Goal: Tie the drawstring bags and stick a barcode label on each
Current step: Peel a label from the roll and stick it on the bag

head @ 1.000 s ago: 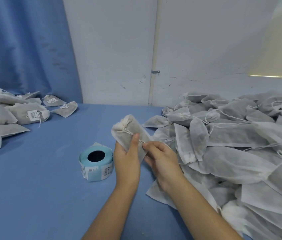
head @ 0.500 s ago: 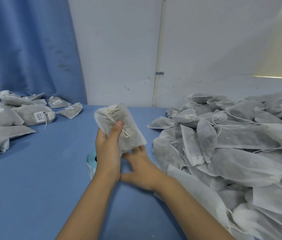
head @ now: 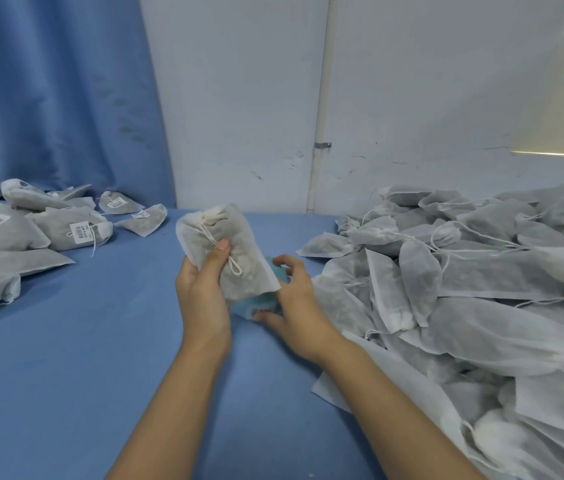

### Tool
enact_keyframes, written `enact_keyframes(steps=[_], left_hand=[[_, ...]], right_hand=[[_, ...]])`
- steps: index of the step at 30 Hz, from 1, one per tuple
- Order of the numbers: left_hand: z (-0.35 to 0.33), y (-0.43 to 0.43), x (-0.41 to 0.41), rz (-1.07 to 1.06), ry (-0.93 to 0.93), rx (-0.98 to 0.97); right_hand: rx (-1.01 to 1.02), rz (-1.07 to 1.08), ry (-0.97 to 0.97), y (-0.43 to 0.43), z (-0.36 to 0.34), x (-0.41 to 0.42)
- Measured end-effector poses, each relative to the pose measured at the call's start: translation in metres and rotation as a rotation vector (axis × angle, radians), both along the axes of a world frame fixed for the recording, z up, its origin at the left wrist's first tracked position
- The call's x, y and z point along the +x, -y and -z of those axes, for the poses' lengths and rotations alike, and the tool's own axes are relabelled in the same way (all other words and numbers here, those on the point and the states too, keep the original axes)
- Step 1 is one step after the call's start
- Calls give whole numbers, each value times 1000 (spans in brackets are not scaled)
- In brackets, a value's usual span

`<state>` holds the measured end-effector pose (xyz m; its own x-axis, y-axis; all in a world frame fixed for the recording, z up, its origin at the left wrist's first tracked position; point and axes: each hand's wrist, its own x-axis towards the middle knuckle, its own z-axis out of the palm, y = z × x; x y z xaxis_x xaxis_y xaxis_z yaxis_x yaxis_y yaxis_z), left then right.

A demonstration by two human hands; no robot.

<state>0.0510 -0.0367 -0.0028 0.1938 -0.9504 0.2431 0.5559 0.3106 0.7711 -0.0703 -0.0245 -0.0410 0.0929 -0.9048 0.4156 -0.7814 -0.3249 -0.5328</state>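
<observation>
My left hand [head: 202,292] grips a filled white drawstring bag [head: 235,268] above the blue table, thumb pressed on its front. The bag's neck is gathered at the top, and its knotted white cord hangs down the front. My right hand [head: 291,303] holds the teal label roll [head: 259,301] just under and behind the bag, fingers curled round it. Most of the roll is hidden by the bag and my hands.
A large heap of unlabelled bags [head: 464,289] with loose cords fills the right side. Labelled bags [head: 72,230] lie at the far left. The blue table [head: 83,358] runs back to a white wall, with a blue curtain [head: 48,98] at the left.
My left hand turned the tied bag upright and lifted it. My right hand let go of the cord, dropped under the bag and took hold of the label roll.
</observation>
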Motion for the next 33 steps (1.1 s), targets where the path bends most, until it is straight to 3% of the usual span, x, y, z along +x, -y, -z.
enact_keyframes(steps=[6,11,17,22,24,28,33], left_hand=[[29,7,8,-85,76,131],[47,9,22,5,116,288],[51,10,26,72,145,367],[50,12,26,99,154,394],[49,13,25,76,193,406],[49,13,21,109,301,396],[47,13,24,172,228,435]], right_hand=[[123,26,114,11,4,2],[124,15,224,8,5,-2],[23,120,185,-11,12,-7],[255,221,512,-8,11,-4],[304,300,533,-2,8,-1],[315,367,502,8,4,9],[256,315,770,9,2,4]])
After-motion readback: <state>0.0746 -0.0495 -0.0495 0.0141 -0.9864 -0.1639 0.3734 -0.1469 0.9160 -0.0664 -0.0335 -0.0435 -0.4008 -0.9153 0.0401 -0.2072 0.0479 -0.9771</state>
